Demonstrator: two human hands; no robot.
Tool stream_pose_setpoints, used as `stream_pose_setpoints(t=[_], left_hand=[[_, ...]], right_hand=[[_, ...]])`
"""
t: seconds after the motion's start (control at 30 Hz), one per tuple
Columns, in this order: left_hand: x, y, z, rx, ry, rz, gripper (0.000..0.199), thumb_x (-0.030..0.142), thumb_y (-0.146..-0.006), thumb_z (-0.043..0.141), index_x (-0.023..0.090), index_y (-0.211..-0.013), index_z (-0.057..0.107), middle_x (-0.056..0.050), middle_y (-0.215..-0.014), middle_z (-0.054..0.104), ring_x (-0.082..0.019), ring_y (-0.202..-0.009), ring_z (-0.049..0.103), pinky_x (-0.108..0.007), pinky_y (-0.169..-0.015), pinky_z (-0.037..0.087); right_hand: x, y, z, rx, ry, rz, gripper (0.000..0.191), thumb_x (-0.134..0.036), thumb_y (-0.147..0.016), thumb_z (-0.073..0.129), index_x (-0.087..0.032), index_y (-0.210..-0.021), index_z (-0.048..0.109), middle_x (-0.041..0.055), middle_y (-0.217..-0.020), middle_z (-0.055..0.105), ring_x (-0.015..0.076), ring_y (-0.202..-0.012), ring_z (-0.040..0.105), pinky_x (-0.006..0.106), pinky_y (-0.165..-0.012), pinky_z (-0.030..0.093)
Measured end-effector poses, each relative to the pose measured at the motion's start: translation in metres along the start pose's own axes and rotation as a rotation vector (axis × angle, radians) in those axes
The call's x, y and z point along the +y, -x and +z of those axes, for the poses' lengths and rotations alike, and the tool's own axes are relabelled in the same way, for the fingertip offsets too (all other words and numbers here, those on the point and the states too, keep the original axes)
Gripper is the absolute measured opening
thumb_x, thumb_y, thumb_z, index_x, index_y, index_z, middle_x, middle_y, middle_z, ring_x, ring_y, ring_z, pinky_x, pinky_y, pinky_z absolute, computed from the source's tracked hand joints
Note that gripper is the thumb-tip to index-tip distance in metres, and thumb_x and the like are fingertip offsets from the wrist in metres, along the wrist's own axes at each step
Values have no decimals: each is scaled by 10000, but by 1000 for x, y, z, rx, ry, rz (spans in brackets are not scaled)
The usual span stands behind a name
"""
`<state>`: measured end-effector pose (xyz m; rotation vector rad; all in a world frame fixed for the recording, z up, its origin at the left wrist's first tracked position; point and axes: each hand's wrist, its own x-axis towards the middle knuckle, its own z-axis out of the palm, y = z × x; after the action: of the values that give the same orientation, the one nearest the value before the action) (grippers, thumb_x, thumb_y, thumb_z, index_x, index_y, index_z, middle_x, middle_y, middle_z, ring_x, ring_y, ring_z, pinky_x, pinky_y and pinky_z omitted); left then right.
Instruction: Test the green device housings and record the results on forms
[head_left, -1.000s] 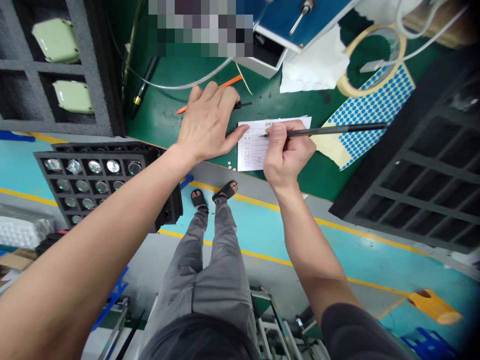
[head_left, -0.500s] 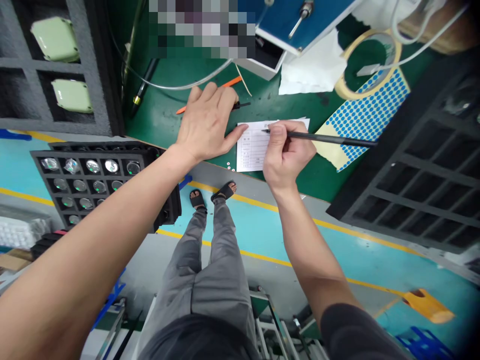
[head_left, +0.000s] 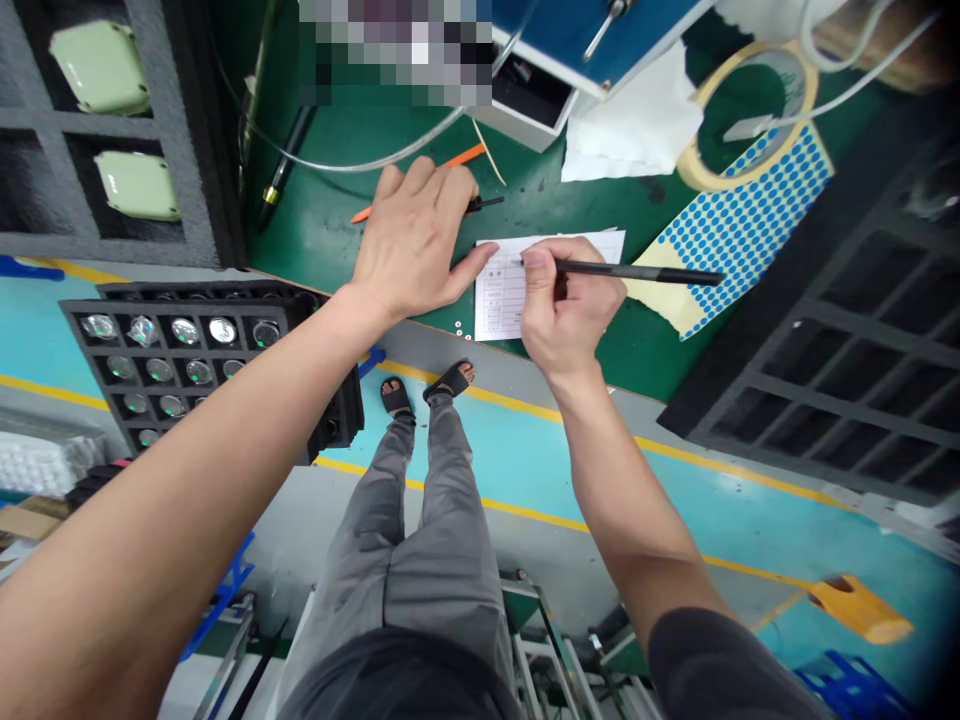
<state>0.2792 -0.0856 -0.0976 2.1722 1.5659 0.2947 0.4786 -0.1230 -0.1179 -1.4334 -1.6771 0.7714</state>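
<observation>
My right hand (head_left: 574,305) is closed around a slim black pen (head_left: 645,271), its tip down on a small printed paper form (head_left: 497,315) with ruled rows. The heel of this hand covers the form's right part. My left hand (head_left: 416,235) lies palm down on the green tabletop, fingers apart, its thumb reaching the form's left edge. Under and beyond its fingers is an orange stick-like tool (head_left: 466,156), partly hidden. A small dark object (head_left: 487,203) pokes out beside the index finger.
A tape roll (head_left: 694,165) rests on a sheet of blue dot stickers (head_left: 720,235) at right. Black foam trays (head_left: 757,395) flank the bench, the left one (head_left: 202,200) holding pale green cases (head_left: 139,187). A blue box (head_left: 555,35) and a white cloth (head_left: 630,120) are at the back.
My right hand and the pen have shifted slightly left over the form, and the pen's angle has changed a little. My left hand stays in place.
</observation>
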Motion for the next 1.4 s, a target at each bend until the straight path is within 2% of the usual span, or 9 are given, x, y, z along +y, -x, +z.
stream_pose_setpoints(t=[0.17,0.5,0.8,1.0,1.17,1.3,1.4], left_hand=[[0,0,0,0,23,-4,418,625,-870,508,287,-1106,570,-156,-1073,634,-425,-1138,516,-625,-941,356],[0,-1,0,-2,-14,3,386,599,-873,515,293,-1102,564,-153,-1073,630,-423,-1115,517,-623,-940,352],[2,-2,-3,-38,-13,-27,398,610,-865,509,297,-1102,570,-158,-1085,623,-440,-1132,513,-635,-933,341],[1,-2,-2,-16,29,-20,415,613,-856,504,305,-1126,565,-158,-1092,628,-443,-1148,502,-634,-933,338],[3,-2,-4,-62,26,-56,418,619,-851,502,307,-1123,559,-158,-1113,617,-441,-1178,492,-623,-932,337],[1,-2,-2,6,-17,5,381,611,-862,500,321,-1106,548,-141,-1046,630,-416,-1096,519,-614,-902,358],[-1,-1,1,60,-40,47,371,603,-866,504,321,-1103,544,-138,-1011,634,-406,-1041,528,-609,-875,373]], right_hand=[[1,1,0,27,-11,26,373,-510,-1032,426,-224,-923,639,28,-879,658,187,-889,680,409,-863,556],[2,2,-1,-11,-52,40,367,-505,-1037,416,-220,-955,634,37,-908,637,198,-954,677,437,-907,547],[1,1,-1,-4,-48,31,352,-497,-1033,433,-228,-946,642,34,-901,651,200,-926,685,437,-884,558],[0,1,-2,24,-10,21,386,-526,-1028,427,-225,-917,642,35,-877,662,195,-888,685,431,-860,566],[-3,0,-4,1,-5,2,368,-486,-1039,419,-220,-912,638,26,-854,669,179,-855,677,407,-831,561],[-3,-1,-4,55,15,-53,293,-399,-1035,456,-215,-904,643,25,-827,678,167,-808,664,374,-752,542],[-3,-1,-4,24,8,-51,289,-395,-1034,459,-219,-903,648,29,-829,677,169,-812,663,373,-758,539]])
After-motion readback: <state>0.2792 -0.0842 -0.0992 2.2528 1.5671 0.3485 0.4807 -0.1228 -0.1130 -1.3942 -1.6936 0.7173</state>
